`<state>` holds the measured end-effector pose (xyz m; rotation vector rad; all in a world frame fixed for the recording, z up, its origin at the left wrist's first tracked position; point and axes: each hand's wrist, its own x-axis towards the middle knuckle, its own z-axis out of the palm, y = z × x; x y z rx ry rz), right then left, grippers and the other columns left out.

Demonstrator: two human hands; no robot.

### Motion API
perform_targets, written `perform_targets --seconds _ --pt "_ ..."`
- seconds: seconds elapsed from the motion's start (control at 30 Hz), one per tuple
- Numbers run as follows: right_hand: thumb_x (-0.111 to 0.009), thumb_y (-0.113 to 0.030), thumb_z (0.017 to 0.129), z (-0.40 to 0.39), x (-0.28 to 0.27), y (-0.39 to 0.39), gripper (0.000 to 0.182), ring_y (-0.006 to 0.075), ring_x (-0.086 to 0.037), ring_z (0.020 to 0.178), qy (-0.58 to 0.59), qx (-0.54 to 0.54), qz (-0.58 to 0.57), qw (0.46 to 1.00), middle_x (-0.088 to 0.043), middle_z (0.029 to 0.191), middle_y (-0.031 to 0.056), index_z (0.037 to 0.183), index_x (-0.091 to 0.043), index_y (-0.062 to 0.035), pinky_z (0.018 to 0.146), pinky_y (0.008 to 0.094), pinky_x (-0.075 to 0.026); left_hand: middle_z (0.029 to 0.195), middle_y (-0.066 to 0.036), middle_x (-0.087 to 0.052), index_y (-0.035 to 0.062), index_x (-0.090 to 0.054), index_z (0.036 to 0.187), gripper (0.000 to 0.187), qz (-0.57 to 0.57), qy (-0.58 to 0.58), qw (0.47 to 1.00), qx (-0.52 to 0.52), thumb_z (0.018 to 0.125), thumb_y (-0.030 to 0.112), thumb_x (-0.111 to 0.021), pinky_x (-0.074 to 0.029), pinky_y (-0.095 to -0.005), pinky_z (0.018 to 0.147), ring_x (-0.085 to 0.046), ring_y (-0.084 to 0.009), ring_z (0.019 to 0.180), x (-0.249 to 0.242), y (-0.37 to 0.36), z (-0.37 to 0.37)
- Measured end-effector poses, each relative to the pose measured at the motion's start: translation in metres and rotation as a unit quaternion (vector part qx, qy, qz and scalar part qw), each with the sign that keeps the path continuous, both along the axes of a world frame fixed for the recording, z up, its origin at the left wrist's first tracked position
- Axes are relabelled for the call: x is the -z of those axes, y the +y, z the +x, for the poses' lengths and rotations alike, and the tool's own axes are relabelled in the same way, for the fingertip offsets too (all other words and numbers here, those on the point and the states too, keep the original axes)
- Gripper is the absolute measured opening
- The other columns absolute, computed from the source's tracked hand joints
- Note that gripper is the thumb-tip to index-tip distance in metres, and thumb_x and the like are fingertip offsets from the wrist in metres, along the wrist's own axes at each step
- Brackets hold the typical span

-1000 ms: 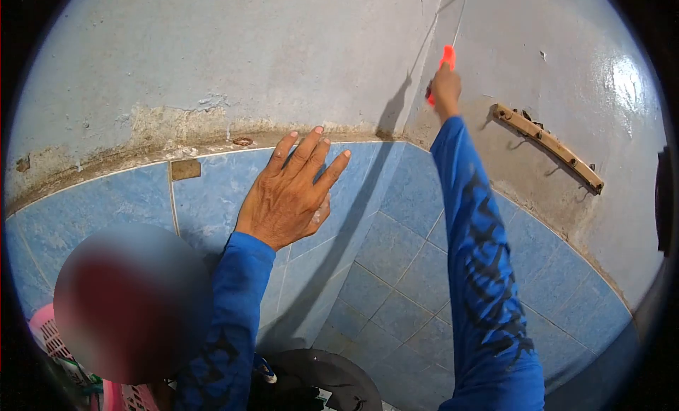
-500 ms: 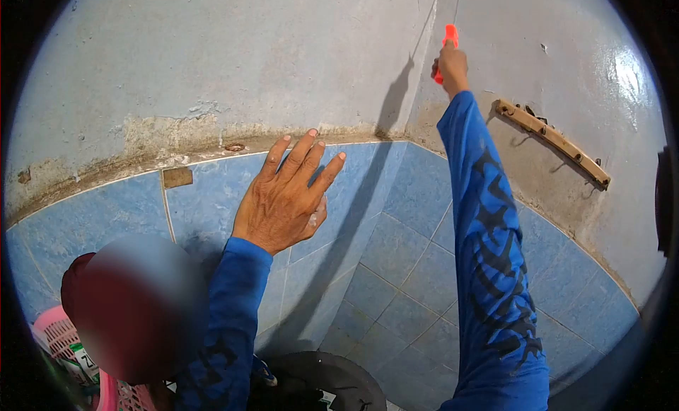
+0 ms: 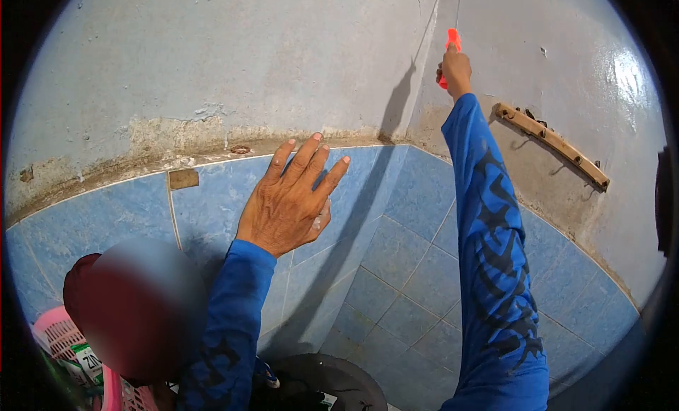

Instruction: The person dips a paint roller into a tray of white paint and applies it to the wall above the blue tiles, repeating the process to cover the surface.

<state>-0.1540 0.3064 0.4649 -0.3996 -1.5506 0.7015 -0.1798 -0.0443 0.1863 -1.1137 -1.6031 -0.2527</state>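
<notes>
My left hand (image 3: 286, 199) is spread with its palm toward the wall, over the top edge of the blue tiles (image 3: 212, 206); nothing shows in it. Up near the corner, my right hand (image 3: 455, 68) is wrapped round an orange-red handle (image 3: 453, 37). A thin rod or wire rises from the handle along the grey wall (image 3: 509, 29) and leaves the frame at the top. A long shadow falls on the wall and tiles left of my right arm.
A wooden hook rack (image 3: 552, 146) hangs tilted on the right wall. A person in a dark red head covering (image 3: 81, 284) is at the lower left, beside pink baskets (image 3: 60, 326). A dark round tub (image 3: 353, 383) stands at the bottom.
Both hands appear slightly lower and further right in view, along with a small shift of the whole scene. My right hand still grips the handle.
</notes>
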Motion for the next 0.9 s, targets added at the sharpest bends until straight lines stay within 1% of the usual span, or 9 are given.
perform_targets --seconds 0.03,0.1,0.27,0.33,0.43,0.5,0.63,0.8,0.9 --pt "-0.044 -0.045 0.098 0.001 -0.001 0.003 0.059 0.0452 -0.068 0.087 -0.001 -0.002 -0.001 1.000 -0.069 0.083 0.0270 0.090 -0.065 0.0092 0.083 0.0498 -0.051 0.143 -0.007 -0.049 0.0235 -0.042 0.147 0.067 -0.001 0.005 1.000 -0.008 0.085 0.031 -0.066 -0.022 -0.0446 0.122 -0.036 -0.0227 0.142 0.000 -0.001 0.000" --pt "-0.044 -0.047 0.100 0.005 -0.005 0.008 0.053 0.0216 -0.057 0.046 0.029 -0.047 0.004 0.998 -0.055 0.058 0.0082 0.076 -0.055 -0.0006 0.042 0.0380 -0.046 0.143 -0.007 -0.049 0.0236 -0.042 0.147 0.067 -0.004 -0.004 1.000 -0.004 0.085 0.031 -0.066 -0.022 -0.0446 0.122 -0.036 -0.0227 0.142 0.000 -0.003 -0.001" --pt "-0.043 -0.045 0.099 -0.018 0.041 0.096 0.050 0.0205 -0.057 0.047 -0.003 0.100 0.201 0.974 -0.055 0.058 0.0079 0.075 -0.053 -0.0019 0.041 0.0375 -0.044 0.143 -0.007 -0.049 0.0237 -0.042 0.147 0.067 -0.003 0.001 1.000 -0.005 0.085 0.032 -0.066 -0.022 -0.0444 0.122 -0.035 -0.0225 0.142 0.000 -0.001 -0.001" --pt "-0.042 -0.044 0.100 -0.019 0.074 0.106 0.049 0.0202 -0.056 0.047 -0.004 0.114 0.180 0.977 -0.054 0.057 0.0080 0.077 -0.053 -0.0022 0.041 0.0376 -0.044 0.143 -0.007 -0.049 0.0239 -0.042 0.147 0.066 -0.005 -0.003 1.000 -0.008 0.086 0.032 -0.065 -0.022 -0.0446 0.122 -0.035 -0.0223 0.142 0.000 -0.002 -0.001" --pt "-0.041 -0.046 0.101 0.009 0.131 0.031 0.046 0.0192 -0.055 0.045 0.000 -0.001 0.054 0.999 -0.053 0.058 0.0073 0.084 -0.051 -0.0043 0.039 0.0360 -0.043 0.143 -0.007 -0.049 0.0237 -0.042 0.147 0.066 -0.003 0.005 1.000 -0.007 0.086 0.032 -0.065 -0.023 -0.0448 0.122 -0.035 -0.0223 0.142 0.000 -0.002 0.000" --pt "-0.041 -0.047 0.102 0.001 0.164 0.059 0.043 0.0178 -0.052 0.043 -0.029 -0.005 0.068 0.997 -0.051 0.058 0.0058 0.087 -0.047 -0.0067 0.037 0.0347 -0.042 0.143 -0.007 -0.049 0.0235 -0.042 0.147 0.066 -0.001 0.004 1.000 -0.004 0.086 0.032 -0.065 -0.023 -0.0448 0.122 -0.035 -0.0224 0.142 0.001 -0.002 0.000" --pt "-0.041 -0.047 0.103 0.032 0.208 -0.018 0.040 0.0149 -0.047 0.040 0.020 -0.146 -0.049 0.988 -0.049 0.059 0.0034 0.088 -0.045 -0.0096 0.035 0.0318 -0.038 0.142 -0.007 -0.049 0.0230 -0.042 0.147 0.066 0.000 0.005 1.000 -0.003 0.086 0.033 -0.064 -0.023 -0.0445 0.122 -0.035 -0.0224 0.142 0.000 -0.003 0.001" --pt "-0.043 -0.048 0.102 0.050 0.190 -0.026 0.042 0.0141 -0.048 0.041 0.037 -0.197 -0.048 0.978 -0.048 0.060 0.0020 0.095 -0.051 -0.0080 0.037 0.0299 -0.039 0.142 -0.007 -0.050 0.0233 -0.042 0.147 0.066 -0.001 0.003 1.000 0.003 0.086 0.034 -0.064 -0.022 -0.0444 0.123 -0.035 -0.0222 0.142 0.000 -0.003 0.000" --pt "-0.045 -0.044 0.101 0.041 0.128 -0.004 0.042 0.0162 -0.049 0.042 0.051 -0.176 -0.010 0.983 -0.050 0.061 0.0035 0.096 -0.055 -0.0034 0.038 0.0318 -0.040 0.142 -0.007 -0.049 0.0234 -0.042 0.148 0.067 0.000 0.004 1.000 -0.004 0.086 0.034 -0.064 -0.022 -0.0442 0.123 -0.035 -0.0220 0.142 0.001 -0.003 0.000"
